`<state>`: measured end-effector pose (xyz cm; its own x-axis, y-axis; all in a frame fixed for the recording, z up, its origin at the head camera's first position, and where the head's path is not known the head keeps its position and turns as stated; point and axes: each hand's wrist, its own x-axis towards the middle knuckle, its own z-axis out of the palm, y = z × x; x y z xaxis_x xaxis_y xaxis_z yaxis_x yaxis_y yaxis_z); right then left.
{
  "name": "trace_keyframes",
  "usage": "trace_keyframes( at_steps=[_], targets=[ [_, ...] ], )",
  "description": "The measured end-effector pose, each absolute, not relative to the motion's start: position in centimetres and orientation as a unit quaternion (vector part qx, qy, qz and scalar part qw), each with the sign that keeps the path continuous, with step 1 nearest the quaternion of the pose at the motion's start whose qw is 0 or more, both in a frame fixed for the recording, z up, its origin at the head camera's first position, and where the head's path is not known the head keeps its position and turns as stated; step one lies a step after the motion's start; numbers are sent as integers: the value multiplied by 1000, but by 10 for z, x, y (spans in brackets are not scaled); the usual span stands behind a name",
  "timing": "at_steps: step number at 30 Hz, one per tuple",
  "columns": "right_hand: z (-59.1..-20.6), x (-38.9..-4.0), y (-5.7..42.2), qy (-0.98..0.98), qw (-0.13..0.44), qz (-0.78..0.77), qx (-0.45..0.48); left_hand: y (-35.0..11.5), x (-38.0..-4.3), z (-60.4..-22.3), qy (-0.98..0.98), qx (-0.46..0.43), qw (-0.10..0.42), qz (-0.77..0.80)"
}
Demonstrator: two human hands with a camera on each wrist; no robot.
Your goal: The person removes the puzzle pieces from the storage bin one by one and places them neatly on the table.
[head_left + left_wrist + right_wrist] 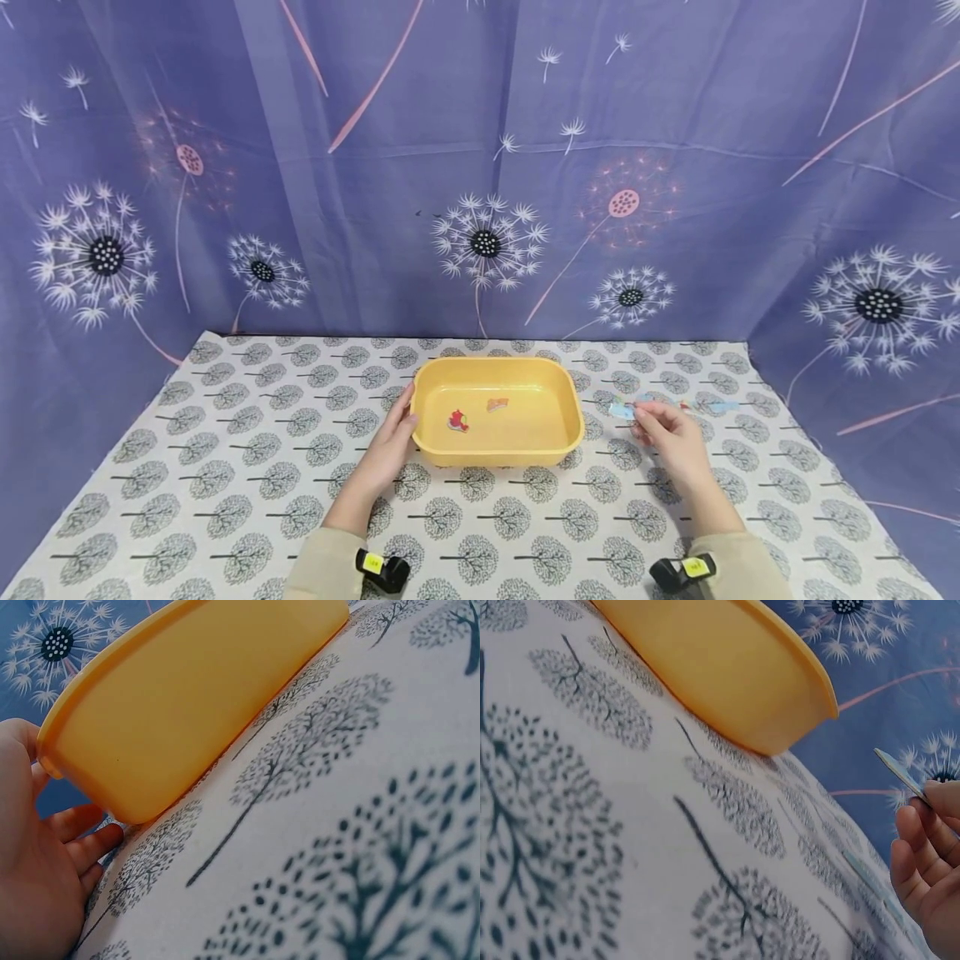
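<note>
My left hand [387, 446] rests against the left end of a yellow plastic basin [495, 458], its fingers along the outside of the wall. In the left wrist view its lower fingers [94, 844] hang loosely by the basin's base corner. To the right of the basin, my right hand [675, 437] pinches a thin, flat light-blue piece [621, 410] between thumb and fingers, above the cloth. In the right wrist view this piece [900, 774] is seen nearly edge-on. Inside the basin lie a small red piece [457, 420] and a small orange piece [497, 405].
More flat light-blue pieces [722, 407] lie on the cloth beyond and right of my right hand, partly hidden by it. A tree-print cloth [247, 492] covers the table. A purple dandelion-print curtain [360, 208] stands behind and at both sides.
</note>
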<state>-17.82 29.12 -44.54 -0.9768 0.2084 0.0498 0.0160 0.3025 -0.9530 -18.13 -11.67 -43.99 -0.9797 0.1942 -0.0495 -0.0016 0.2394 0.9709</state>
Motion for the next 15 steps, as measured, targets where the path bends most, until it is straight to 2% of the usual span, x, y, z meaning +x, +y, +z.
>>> trace_keyframes(
  at_steps=[7,15],
  targets=[
    [-460,-178,301,-805,88,578,-98,-118,-195,-468,782,66,70,616],
    [-467,-179,305,-791,84,595,-116,-120,-196,-472,791,57,67,606]
  ],
)
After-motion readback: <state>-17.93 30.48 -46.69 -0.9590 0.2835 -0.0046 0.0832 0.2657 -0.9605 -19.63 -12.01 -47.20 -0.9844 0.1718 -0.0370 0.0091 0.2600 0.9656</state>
